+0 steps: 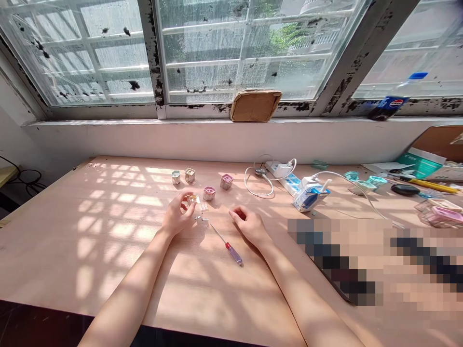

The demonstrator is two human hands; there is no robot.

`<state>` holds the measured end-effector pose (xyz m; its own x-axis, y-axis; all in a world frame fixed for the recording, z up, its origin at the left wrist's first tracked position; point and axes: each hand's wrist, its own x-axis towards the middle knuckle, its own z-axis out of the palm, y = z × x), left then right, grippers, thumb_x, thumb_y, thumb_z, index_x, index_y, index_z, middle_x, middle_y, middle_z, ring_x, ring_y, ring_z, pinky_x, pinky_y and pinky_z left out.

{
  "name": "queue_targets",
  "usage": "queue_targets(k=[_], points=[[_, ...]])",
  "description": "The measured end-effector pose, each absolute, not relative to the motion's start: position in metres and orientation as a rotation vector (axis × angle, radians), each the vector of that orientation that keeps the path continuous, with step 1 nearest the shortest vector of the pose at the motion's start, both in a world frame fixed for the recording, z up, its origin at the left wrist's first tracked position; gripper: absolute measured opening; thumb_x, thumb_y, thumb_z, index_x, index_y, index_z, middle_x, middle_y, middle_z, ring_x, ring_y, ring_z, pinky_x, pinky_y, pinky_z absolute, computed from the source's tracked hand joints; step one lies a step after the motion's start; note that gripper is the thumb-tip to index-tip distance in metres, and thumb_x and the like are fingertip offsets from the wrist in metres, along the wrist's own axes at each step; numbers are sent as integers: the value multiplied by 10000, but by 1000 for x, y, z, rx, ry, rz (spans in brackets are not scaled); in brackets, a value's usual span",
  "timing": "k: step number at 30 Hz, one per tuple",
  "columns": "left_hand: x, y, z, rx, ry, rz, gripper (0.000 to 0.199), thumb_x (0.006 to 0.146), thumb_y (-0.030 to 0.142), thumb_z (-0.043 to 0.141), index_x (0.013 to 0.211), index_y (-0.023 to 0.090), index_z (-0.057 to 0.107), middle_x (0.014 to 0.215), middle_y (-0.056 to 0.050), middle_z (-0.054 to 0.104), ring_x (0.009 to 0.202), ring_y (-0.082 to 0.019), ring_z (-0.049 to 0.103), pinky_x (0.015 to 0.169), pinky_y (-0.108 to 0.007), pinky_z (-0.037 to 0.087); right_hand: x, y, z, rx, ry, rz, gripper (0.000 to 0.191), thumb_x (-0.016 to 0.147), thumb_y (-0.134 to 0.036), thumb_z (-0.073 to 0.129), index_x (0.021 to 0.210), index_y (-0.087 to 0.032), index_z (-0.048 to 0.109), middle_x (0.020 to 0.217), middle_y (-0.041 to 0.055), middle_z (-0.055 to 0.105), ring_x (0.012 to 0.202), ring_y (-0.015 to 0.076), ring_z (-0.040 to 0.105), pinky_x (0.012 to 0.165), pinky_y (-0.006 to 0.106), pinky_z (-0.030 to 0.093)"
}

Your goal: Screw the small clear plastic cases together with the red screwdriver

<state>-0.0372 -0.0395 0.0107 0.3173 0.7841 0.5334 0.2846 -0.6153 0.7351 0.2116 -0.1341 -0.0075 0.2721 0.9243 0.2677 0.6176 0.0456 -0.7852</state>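
My left hand [178, 212] is closed around a small cream and gold box [193, 199] near the middle of the wooden table. Beside that box lies a small clear piece [204, 207], with tiny metallic parts [201, 218] just below. My right hand [248, 222] rests on the table with its fingers curled; what they hold, if anything, is too small to make out. Between my forearms lies a screwdriver [231, 250] with a red and clear purple handle. Behind my hands stand two pink-topped boxes [209, 193] [226, 181], a green one [175, 177] and a cream one [190, 175].
A power strip [289, 182] with white cables and a blue and white carton [307, 196] stand right of centre. Further right are teal containers [361, 185], a black mouse [405, 189] and a pink container [444, 214]. A cola bottle [394, 102] leans on the sill.
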Motion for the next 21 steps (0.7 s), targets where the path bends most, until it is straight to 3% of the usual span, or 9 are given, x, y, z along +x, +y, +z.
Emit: queue_targets(k=[4, 8, 13, 17, 21], points=[[-37, -38, 11, 2072, 942, 1328, 294, 897, 211, 608, 1190, 224, 603, 1130, -68, 705, 890, -151, 688, 669, -247, 582, 201, -130, -1, -1669, -1429, 375, 337, 904, -525, 556, 823, -209, 641, 674, 3, 640, 632, 177, 578, 628, 290, 446], [-35, -38, 12, 2094, 925, 1350, 275, 900, 196, 605, 1173, 223, 610, 1107, -67, 706, 899, -155, 691, 662, -240, 577, 175, -117, 13, -1690, -1625, 315, 287, 945, -469, 537, 925, -213, 664, 940, 49, 715, 780, 191, 643, 722, 304, 473], [-35, -38, 11, 2065, 911, 1393, 296, 888, 200, 608, 1183, 208, 595, 1114, -76, 698, 934, -163, 687, 659, -242, 568, 137, -94, 31, -1877, -1889, 257, 255, 992, -366, 522, 1154, -222, 656, 1189, 93, 688, 949, 225, 679, 764, 303, 470], [-34, -37, 10, 2064, 908, 1398, 277, 885, 183, 604, 1160, 215, 605, 1099, -71, 700, 928, -165, 682, 652, -244, 562, 122, -72, 33, -2025, -1957, 172, 288, 969, -350, 576, 1195, -188, 654, 1227, 161, 676, 984, 285, 673, 764, 335, 479], [-35, -37, 9, 2093, 852, 1419, 279, 887, 186, 602, 1164, 220, 595, 1107, -69, 698, 926, -169, 683, 649, -252, 561, 126, -65, 31, -1981, -1986, 199, 216, 931, -252, 602, 1121, -188, 682, 1131, 136, 707, 979, 250, 666, 802, 315, 490]])
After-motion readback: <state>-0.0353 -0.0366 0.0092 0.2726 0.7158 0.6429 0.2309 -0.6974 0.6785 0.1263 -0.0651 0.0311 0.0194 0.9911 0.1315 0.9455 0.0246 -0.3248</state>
